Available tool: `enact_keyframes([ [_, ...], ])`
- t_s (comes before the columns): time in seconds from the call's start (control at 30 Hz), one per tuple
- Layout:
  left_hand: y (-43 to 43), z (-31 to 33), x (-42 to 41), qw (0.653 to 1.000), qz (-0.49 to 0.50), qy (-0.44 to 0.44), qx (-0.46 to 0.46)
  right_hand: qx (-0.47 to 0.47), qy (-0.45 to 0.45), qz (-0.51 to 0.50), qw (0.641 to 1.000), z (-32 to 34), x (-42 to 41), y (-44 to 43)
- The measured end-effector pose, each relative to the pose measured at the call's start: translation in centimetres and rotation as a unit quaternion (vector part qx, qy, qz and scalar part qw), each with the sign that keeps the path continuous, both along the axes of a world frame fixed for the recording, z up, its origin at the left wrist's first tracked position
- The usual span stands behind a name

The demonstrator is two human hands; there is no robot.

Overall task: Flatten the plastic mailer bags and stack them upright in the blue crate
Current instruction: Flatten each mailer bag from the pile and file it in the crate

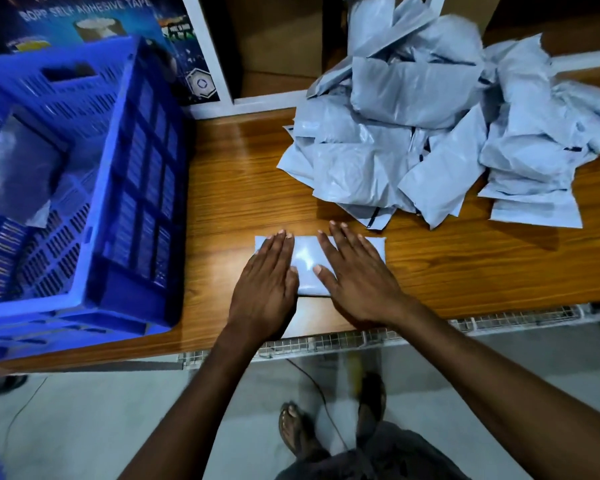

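Observation:
A pale grey mailer bag (307,263) lies flat on the wooden table near its front edge. My left hand (265,289) presses on its left part with straight fingers. My right hand (357,275) presses on its right part, fingers spread and flat. A heap of crumpled grey mailer bags (440,123) fills the table's back right. The blue perforated crate (94,188) stands at the left, and a grey bag (14,168) shows inside it against the far left wall.
The wooden table (243,188) shows bare wood between crate and heap. A blue tape carton (94,19) and a white shelf frame (215,64) stand behind. Wire mesh (343,341) runs along the table's front edge. Below are the floor, a cable and my sandalled feet.

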State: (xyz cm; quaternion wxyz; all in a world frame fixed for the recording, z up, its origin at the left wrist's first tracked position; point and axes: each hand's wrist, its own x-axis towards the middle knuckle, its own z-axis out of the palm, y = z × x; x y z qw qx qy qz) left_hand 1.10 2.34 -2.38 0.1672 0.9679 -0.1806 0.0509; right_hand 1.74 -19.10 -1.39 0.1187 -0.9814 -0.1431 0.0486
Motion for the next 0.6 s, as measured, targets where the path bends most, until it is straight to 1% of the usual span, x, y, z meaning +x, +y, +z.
enact_keyframes([
  [0.1,0.5,-0.2,-0.8,1.000,0.002,-0.007,0.007,-0.034,-0.014,-0.025,0.999,0.1,-0.9,-1.0],
  [0.17,0.7,-0.3,-0.9,1.000,0.001,-0.010,0.013,-0.028,0.002,-0.025,0.999,0.1,-1.1,-1.2],
  [0.27,0.4,-0.1,-0.6,1.000,0.009,0.006,0.006,-0.018,0.007,-0.020,1.000,0.3,-0.5,-1.2],
  [0.3,0.4,0.3,-0.4,1.000,0.012,0.019,-0.003,-0.013,0.027,-0.017,0.999,0.6,-0.3,-1.2],
  [0.37,0.5,0.9,-0.5,0.997,0.005,0.078,-0.024,-0.006,0.068,-0.012,0.998,1.3,-0.3,-1.6],
  [0.43,1.4,1.5,-1.1,0.993,-0.015,0.111,-0.030,0.003,0.066,0.011,0.998,2.3,-1.4,-2.0],
  [0.47,2.0,1.8,-1.7,0.993,-0.030,0.112,-0.021,0.003,0.058,0.034,0.998,2.6,-2.3,-2.2],
  [0.53,3.2,2.2,-3.1,0.991,-0.058,0.118,0.013,-0.029,0.049,0.078,0.995,2.7,-4.9,-2.8],
  [0.6,4.2,2.6,-4.2,0.988,-0.084,0.118,0.059,-0.060,0.039,0.095,0.993,2.7,-7.2,-3.3],
])
